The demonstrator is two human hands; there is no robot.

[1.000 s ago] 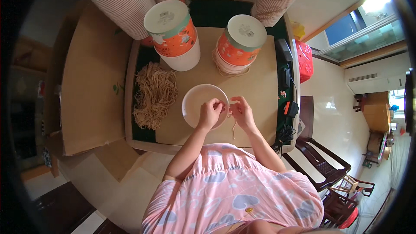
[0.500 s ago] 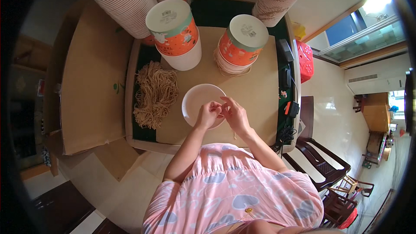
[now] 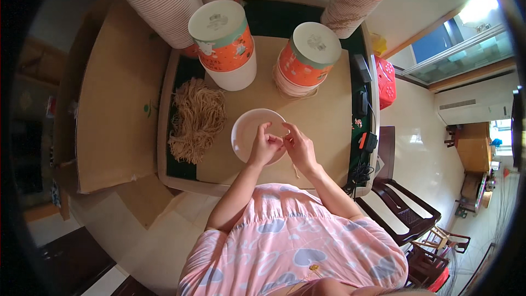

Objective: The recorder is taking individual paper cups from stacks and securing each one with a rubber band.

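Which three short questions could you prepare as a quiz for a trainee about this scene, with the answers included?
1. True or false: the cord bundle lies to the left of the bowl.
2. What colour is the bowl? A) black; B) white; C) green.
3. Which of the person's hands is nearer to the cord bundle?

Key: 1. True. 2. B. 3. The left hand.

A white, round bowl (image 3: pixel 245 134) is standing open side up at the near middle, its inside showing pale. A thin, beige string (image 3: pixel 296 172) is trailing loosely toward the near side, just right of the bowl; its far part is disappearing at the right hand (image 3: pixel 289 138), which is holding it.
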